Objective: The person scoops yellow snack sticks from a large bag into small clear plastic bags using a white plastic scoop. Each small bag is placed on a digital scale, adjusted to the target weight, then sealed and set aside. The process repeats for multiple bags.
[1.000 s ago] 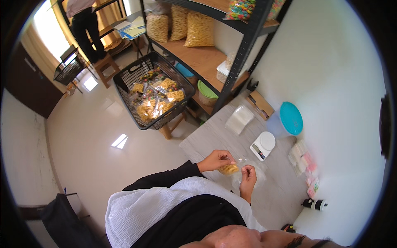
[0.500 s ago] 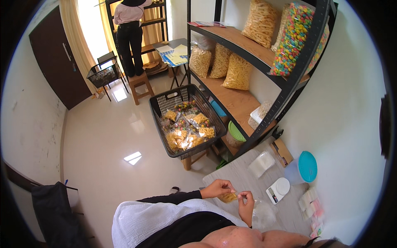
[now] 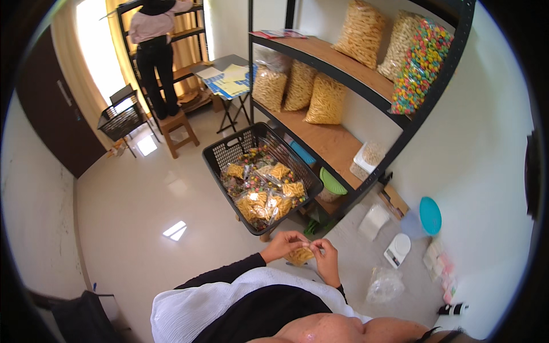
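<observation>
A small clear bag of yellow snack sticks hangs below my two hands, in front of my body. My left hand pinches its upper edge from the left. From the right, the fingers of my right hand pinch the same edge, with the fingertips of both hands almost meeting. Just beyond them is a black plastic basket with several filled clear bags of yellow sticks and colourful snacks.
On the grey table lie a crumpled clear bag, a white kitchen scale, a stack of clear bags and a teal-lidded tub. A shelf holds large snack sacks. Another person stands on a wooden stool.
Both hands have moved left and slightly away from me with the snack bag, off the table toward the basket. The view has shifted; more of the table's right side shows.
</observation>
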A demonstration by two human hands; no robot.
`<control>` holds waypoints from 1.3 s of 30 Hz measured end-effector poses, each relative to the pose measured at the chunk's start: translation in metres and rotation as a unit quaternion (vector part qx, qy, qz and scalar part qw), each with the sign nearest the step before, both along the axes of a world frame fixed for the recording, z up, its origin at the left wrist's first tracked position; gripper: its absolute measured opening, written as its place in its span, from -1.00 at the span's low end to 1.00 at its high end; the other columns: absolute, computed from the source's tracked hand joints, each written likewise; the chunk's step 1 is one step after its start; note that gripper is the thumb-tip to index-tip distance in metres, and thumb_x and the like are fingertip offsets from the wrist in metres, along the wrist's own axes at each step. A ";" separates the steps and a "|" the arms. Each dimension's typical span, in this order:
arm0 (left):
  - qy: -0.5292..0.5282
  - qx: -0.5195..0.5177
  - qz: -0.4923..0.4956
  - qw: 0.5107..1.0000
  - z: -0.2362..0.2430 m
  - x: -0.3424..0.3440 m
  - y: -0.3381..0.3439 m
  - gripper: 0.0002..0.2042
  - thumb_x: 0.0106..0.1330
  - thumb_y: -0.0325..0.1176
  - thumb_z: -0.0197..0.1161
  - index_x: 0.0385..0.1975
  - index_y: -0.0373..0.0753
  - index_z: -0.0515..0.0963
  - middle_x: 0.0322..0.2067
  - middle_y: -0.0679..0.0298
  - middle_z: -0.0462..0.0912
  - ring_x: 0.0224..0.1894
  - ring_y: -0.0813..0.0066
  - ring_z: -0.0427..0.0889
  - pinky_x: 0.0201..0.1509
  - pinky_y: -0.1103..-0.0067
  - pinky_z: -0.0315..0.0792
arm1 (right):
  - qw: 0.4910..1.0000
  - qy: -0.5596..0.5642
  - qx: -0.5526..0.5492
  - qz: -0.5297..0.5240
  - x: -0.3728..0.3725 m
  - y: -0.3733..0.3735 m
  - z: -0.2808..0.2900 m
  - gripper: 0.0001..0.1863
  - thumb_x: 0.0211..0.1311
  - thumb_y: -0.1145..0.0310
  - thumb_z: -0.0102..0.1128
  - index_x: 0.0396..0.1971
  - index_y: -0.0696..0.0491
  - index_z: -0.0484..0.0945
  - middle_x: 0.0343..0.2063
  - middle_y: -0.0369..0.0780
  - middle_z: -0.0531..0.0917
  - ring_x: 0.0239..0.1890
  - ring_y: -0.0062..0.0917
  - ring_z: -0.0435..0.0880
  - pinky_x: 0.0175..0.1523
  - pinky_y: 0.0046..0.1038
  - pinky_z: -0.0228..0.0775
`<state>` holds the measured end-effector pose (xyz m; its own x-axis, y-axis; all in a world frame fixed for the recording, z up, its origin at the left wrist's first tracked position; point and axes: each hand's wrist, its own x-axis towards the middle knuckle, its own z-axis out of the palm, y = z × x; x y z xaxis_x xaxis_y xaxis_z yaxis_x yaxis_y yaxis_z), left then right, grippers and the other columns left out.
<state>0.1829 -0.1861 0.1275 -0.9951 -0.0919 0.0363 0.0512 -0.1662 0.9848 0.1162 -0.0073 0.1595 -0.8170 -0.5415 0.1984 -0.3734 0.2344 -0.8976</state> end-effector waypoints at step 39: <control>0.153 -0.418 0.108 0.889 -0.005 -0.070 -0.168 -0.82 0.28 -0.55 0.25 -0.14 -0.34 0.64 -0.26 0.08 0.72 -0.20 0.18 0.68 -0.08 0.41 0.51 | 0.934 -0.063 0.094 -0.338 0.132 0.023 -0.066 -0.71 0.25 0.45 0.22 -0.02 0.05 0.52 -0.17 -0.17 0.55 -0.21 -0.32 0.64 -0.07 -0.34 0.46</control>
